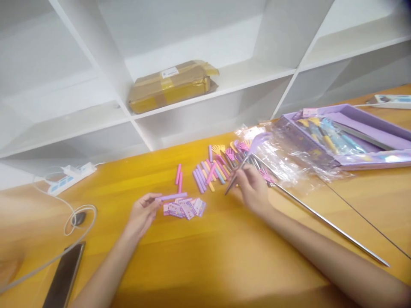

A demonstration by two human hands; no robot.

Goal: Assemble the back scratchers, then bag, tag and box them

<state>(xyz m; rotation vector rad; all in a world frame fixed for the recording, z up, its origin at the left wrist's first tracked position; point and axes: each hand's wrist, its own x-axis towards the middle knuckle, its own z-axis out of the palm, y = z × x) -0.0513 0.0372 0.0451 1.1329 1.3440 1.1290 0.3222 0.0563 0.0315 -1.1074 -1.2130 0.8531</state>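
Pinched between the fingers of my left hand (146, 214) is a purple tube-shaped handle (173, 196), held level just above a small pile of printed cards (186, 208). My right hand (252, 188) grips the thin metal rod of a back scratcher (233, 182), whose blurred purple head (259, 141) points up and away. Two pink handles (179, 177) lie behind the cards. Between my hands rest several coloured handles (205, 173), and beyond them hand-shaped scratcher heads (229, 153) in pink and yellow on metal rods.
A long metal rod (334, 226) lies slanting to the right. Clear plastic bags (282, 158) lie against a purple box (353, 161) holding bagged scratchers. At left are a power strip (72, 177), a cable and a dark phone-like slab (64, 276). A taped carton (170, 87) sits on the shelf.
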